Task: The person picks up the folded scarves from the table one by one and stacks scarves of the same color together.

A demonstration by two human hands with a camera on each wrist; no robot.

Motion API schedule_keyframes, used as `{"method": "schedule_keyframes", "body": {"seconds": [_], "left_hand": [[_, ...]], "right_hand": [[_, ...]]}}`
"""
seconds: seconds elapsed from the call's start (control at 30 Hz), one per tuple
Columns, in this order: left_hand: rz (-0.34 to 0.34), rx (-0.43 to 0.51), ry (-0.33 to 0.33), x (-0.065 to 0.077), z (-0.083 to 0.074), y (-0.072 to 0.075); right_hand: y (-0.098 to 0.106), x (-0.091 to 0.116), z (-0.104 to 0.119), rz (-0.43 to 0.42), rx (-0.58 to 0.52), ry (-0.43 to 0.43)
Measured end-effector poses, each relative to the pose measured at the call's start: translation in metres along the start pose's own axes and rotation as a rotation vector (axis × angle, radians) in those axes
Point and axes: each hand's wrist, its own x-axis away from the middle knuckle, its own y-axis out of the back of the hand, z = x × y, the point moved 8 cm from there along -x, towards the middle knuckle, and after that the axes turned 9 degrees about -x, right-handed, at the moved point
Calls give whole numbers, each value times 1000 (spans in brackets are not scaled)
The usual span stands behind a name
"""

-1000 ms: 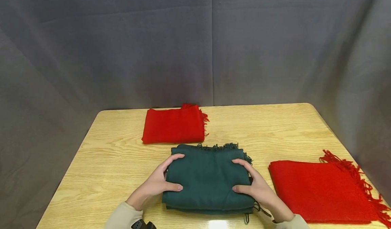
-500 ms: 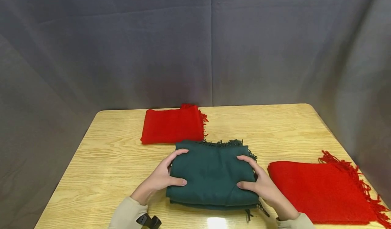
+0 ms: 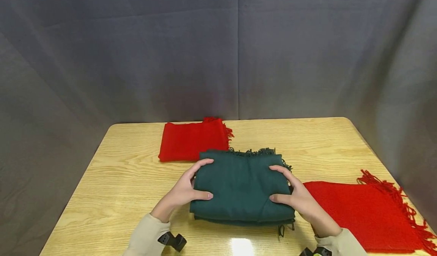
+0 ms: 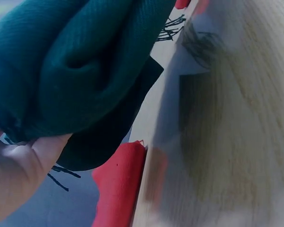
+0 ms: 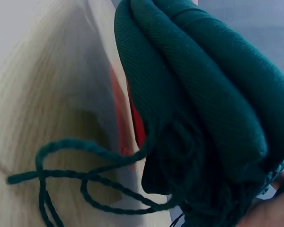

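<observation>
A folded dark green scarf point(image 3: 242, 186) with fringe along its far and right edges is held between both hands, in the middle of the head view. My left hand point(image 3: 184, 189) grips its left end, thumb on top. At the right end, my right hand point(image 3: 300, 199) holds it the same way. Both wrist views show the scarf point(image 4: 80, 71) raised above the table, with a shadow below. Loose fringe cords dangle from the scarf point(image 5: 199, 85) in the right wrist view. Fingers under the folds are hidden.
A folded red scarf point(image 3: 192, 140) lies at the back of the wooden table point(image 3: 112, 180), partly behind the green one. Another red scarf point(image 3: 362, 214), fringed on its right side, lies at the front right. A grey curtain point(image 3: 218, 51) hangs behind the table.
Both hands have moved away from me and slightly right, carrying the green scarf, which now overlaps the back red scarf in the head view. The red scarves stay in place.
</observation>
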Motion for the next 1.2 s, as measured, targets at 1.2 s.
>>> {"method": "schedule_keyframes", "body": {"seconds": [1.2], "left_hand": [[-130,16,-45,-52,-17,-1]], "right_hand": [[44,-21,32,0,-82,40]]}}
